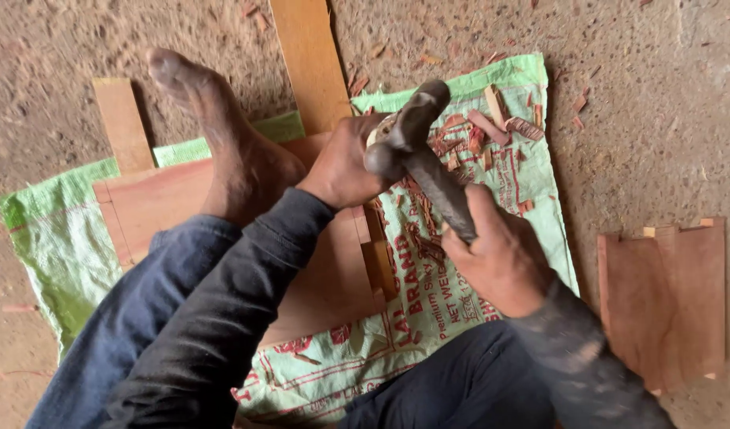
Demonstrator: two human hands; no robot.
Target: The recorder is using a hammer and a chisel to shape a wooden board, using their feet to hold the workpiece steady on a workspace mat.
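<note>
We grip the dark wooden mallet (428,163) in our right hand (504,258), fingers wrapped round its handle, head up-left just above our left hand (345,163), whose fingers close on something hidden over the reddish wooden board (170,199).

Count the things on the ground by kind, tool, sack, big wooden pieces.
Mallet: 1
Green sack: 1
Flat wood panels: 2, one under the foot, one to the right
Pale planks: 2
Total: 6
</note>
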